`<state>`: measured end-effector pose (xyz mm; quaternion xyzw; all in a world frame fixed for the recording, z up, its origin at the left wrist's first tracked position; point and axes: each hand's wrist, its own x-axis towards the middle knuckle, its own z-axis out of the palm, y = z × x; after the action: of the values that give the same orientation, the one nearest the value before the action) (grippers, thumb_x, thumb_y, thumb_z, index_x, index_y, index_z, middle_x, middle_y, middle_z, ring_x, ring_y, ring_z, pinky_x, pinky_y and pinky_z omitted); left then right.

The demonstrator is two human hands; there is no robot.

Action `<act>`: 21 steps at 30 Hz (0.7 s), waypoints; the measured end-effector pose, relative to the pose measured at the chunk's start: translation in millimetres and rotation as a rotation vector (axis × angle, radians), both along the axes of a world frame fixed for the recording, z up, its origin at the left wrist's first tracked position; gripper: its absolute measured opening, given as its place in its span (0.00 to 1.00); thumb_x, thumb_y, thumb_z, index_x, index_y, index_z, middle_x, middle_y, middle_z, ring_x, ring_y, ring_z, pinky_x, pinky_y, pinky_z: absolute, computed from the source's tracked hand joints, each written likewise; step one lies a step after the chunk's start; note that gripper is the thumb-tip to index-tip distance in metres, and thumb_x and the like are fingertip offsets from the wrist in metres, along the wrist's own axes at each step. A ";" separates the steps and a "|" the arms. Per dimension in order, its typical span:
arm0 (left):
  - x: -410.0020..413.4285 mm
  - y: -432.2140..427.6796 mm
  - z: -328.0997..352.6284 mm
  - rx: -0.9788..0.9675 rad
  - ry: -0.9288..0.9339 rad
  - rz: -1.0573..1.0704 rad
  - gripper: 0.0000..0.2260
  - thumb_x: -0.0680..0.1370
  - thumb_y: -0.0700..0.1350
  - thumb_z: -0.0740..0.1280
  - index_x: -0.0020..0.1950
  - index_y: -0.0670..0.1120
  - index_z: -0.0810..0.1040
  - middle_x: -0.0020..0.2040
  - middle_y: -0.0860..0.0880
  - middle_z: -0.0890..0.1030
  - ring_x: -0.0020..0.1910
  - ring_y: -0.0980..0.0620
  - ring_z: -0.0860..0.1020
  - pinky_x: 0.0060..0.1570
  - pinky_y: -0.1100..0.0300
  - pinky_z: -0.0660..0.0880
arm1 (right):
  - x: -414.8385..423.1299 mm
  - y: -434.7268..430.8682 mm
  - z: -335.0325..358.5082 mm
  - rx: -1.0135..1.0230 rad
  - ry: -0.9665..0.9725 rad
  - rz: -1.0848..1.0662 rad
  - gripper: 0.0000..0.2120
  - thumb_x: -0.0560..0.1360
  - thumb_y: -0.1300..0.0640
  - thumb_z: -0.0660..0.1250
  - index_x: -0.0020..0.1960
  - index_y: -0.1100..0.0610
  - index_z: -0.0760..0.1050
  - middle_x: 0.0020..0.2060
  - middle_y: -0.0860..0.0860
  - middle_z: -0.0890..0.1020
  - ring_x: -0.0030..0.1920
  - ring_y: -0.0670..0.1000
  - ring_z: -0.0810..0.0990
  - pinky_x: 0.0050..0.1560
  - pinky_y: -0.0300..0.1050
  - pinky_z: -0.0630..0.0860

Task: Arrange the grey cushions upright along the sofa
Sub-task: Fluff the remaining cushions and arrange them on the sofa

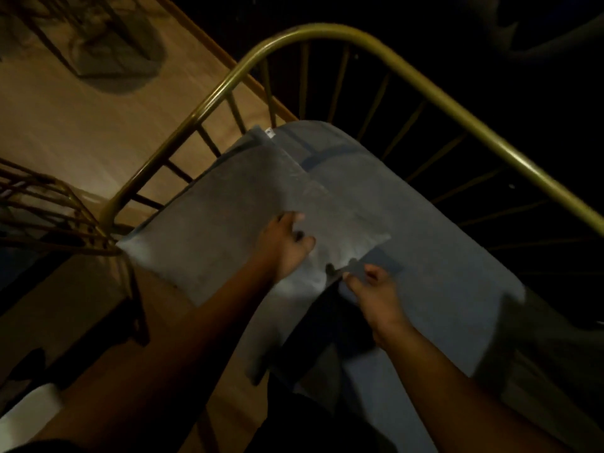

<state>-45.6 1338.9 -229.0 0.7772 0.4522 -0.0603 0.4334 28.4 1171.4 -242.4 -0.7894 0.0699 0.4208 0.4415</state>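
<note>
step: standing grey cushion against sofa's brass rail | left hand pressing cushion face, grip unclear | right hand pinching lower corner | next: tip upright, likely release

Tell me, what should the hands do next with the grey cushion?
Probably tip the soft grey fabric cushion up against the curved brass-coloured metal rail. The left hand presses its face and the right hand pinches its lower corner, yet it leans slanted, not upright.
</note>
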 end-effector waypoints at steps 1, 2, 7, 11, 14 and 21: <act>4.2 -16.8 10.0 -0.016 -0.045 -0.020 0.23 0.75 0.47 0.68 0.69 0.46 0.69 0.64 0.48 0.72 0.59 0.49 0.76 0.57 0.66 0.66 | 3.4 -10.9 11.4 0.015 -0.030 -0.014 0.09 0.74 0.59 0.70 0.48 0.53 0.70 0.43 0.47 0.74 0.44 0.47 0.73 0.49 0.41 0.68; 9.2 -33.7 18.8 -0.037 -0.092 -0.043 0.23 0.74 0.46 0.69 0.69 0.45 0.70 0.65 0.47 0.72 0.61 0.48 0.75 0.59 0.64 0.67 | 6.5 -23.2 24.2 0.023 -0.058 -0.027 0.10 0.74 0.60 0.70 0.53 0.56 0.71 0.46 0.49 0.75 0.47 0.48 0.74 0.49 0.39 0.69; 32.7 -124.7 65.9 -0.008 -0.185 -0.273 0.20 0.74 0.48 0.69 0.64 0.45 0.75 0.63 0.44 0.77 0.63 0.45 0.75 0.60 0.62 0.65 | 20.4 -106.8 86.6 0.074 -0.234 -0.122 0.16 0.74 0.62 0.70 0.61 0.62 0.73 0.52 0.53 0.77 0.53 0.49 0.75 0.46 0.29 0.71; 52.3 -210.2 105.2 -0.050 -0.289 -0.472 0.17 0.75 0.45 0.69 0.63 0.45 0.75 0.61 0.45 0.76 0.63 0.48 0.74 0.57 0.70 0.62 | 19.0 -201.5 131.4 0.037 -0.414 -0.170 0.15 0.73 0.57 0.71 0.59 0.54 0.75 0.55 0.47 0.77 0.58 0.47 0.74 0.59 0.40 0.70; 65.6 -277.2 133.5 -0.052 -0.361 -0.608 0.17 0.75 0.44 0.69 0.63 0.46 0.74 0.62 0.46 0.75 0.63 0.50 0.73 0.55 0.73 0.60 | 18.6 -278.7 156.4 0.051 -0.509 -0.352 0.12 0.69 0.50 0.72 0.52 0.45 0.76 0.54 0.50 0.82 0.57 0.50 0.79 0.62 0.54 0.75; 93.8 -431.1 162.4 -0.025 -0.447 -0.912 0.26 0.74 0.47 0.70 0.70 0.45 0.67 0.70 0.44 0.68 0.70 0.49 0.66 0.64 0.70 0.57 | 16.4 -445.8 190.5 0.027 -0.689 -0.662 0.11 0.73 0.57 0.70 0.55 0.50 0.75 0.54 0.53 0.79 0.49 0.41 0.77 0.51 0.35 0.74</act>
<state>48.2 907.8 -66.6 0.8841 -0.0376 -0.0810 0.4586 44.9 725.6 -51.9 -0.8125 0.1619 -0.0276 0.5593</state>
